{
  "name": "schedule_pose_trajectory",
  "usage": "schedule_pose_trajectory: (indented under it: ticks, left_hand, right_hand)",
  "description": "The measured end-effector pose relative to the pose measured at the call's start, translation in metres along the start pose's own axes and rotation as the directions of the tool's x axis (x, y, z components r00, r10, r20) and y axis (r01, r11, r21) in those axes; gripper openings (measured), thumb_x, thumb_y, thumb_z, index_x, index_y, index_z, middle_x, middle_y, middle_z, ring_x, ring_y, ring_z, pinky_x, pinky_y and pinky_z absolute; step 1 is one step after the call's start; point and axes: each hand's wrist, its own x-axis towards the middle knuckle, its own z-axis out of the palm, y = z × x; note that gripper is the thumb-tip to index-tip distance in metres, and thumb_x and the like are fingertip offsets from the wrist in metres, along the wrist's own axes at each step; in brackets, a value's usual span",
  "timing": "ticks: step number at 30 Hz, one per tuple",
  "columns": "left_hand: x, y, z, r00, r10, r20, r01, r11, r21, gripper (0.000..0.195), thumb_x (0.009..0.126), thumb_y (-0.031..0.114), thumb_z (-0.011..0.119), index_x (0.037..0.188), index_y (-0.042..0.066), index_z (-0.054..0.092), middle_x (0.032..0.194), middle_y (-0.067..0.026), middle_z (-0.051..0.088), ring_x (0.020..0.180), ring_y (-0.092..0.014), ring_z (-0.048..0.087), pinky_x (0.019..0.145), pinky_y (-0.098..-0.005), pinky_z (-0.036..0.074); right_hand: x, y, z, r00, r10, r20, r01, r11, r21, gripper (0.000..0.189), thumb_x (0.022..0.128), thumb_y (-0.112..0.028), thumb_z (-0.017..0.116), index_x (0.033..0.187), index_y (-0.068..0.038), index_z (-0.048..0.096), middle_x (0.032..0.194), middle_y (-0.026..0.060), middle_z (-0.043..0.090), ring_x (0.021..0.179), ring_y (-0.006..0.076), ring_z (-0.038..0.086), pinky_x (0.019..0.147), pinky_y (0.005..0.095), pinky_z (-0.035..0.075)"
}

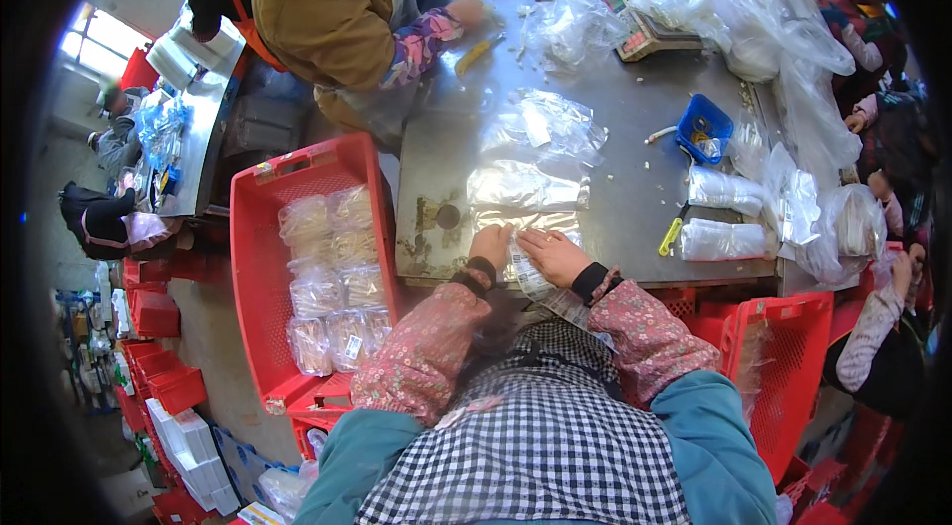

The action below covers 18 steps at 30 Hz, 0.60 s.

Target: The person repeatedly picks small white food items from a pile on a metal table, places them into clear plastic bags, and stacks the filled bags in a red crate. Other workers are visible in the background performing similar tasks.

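Both of my hands are at the near edge of the steel table, over a stack of flat clear plastic bags [529, 187]. A strip of printed labels [526, 274] runs between them and hangs over the table edge towards my lap. My right hand [554, 256] is on the strip, its fingers stretched out together. Close beside the strip's upper end, my left hand [491, 244] rests with curled fingers on the nearest bag; its fingertips are partly hidden. More loose clear bags [554, 120] lie just beyond the stack.
A red crate [245, 279] at my left holds bagged pale sticks [331, 279]. To the right are a yellow-green utility knife [671, 235], rolled plastic bags [725, 239] and a blue basket [705, 127]. A scale [654, 34] stands farther back. A co-worker [320, 12] works at the left edge.
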Motion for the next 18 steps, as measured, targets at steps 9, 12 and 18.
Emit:
schedule_pose_trajectory:
  ticks: [9, 12, 18]
  left_hand:
    - [-0.006, 0.007, -0.027, 0.902, -0.092, 0.422, 0.079, 0.996, 0.048, 0.061, 0.078, 0.057, 0.067, 0.078, -0.004, 0.069, 0.075, -0.0271, 0.065, 0.074, -0.038, 0.065, 0.068, -0.0465, 0.049]
    - [-0.026, 0.032, -0.014, 0.921, -0.108, 0.375, 0.175, 0.973, -0.151, 0.049, 0.078, 0.042, 0.073, 0.073, -0.005, 0.063, 0.064, -0.0167, 0.061, 0.057, -0.025, 0.057, 0.059, -0.0415, 0.046]
    - [-0.090, 0.057, -0.061, 0.896, 0.129, 0.426, 0.019, 0.945, -0.326, 0.040, 0.084, 0.031, 0.071, 0.103, -0.003, 0.065, 0.082, -0.0135, 0.066, 0.073, -0.018, 0.058, 0.069, -0.0339, 0.048]
  right_hand:
    - [-0.005, 0.010, 0.013, 0.999, 0.038, 0.023, -0.039, 0.998, 0.046, 0.048, 0.093, -0.012, 0.047, 0.141, -0.005, 0.043, 0.148, 0.0115, 0.043, 0.137, 0.0264, 0.040, 0.111, 0.0460, 0.031]
    - [-0.004, 0.015, 0.007, 0.997, 0.047, 0.058, -0.052, 0.995, 0.083, 0.052, 0.090, -0.009, 0.048, 0.142, -0.005, 0.042, 0.148, 0.0127, 0.042, 0.138, 0.0276, 0.039, 0.111, 0.0451, 0.032]
    - [-0.001, 0.020, -0.003, 0.997, 0.043, -0.062, -0.036, 0.994, 0.104, 0.041, 0.085, -0.013, 0.059, 0.124, -0.002, 0.055, 0.133, 0.0154, 0.053, 0.122, 0.0336, 0.051, 0.098, 0.0452, 0.042]
